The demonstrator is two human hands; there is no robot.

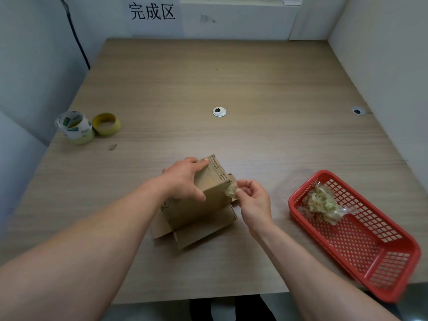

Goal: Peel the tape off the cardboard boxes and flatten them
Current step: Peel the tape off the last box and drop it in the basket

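Note:
A small brown cardboard box [209,205] stands on the wooden table near the front centre, its lower flaps spread out toward me. My left hand [185,179] grips the box from the left, fingers over its top edge and thumb on its front face. At the box's right corner my right hand [252,198] pinches a crumpled wad of clear yellowish tape [231,190]. The tape touches the box's corner.
A red plastic basket [370,246] lies at the right front, overhanging the table edge, with a heap of peeled tape [324,206] in its far end. Two tape rolls [86,125] stand at the left. A cardboard scrap [113,147] lies near them. Walls enclose the table.

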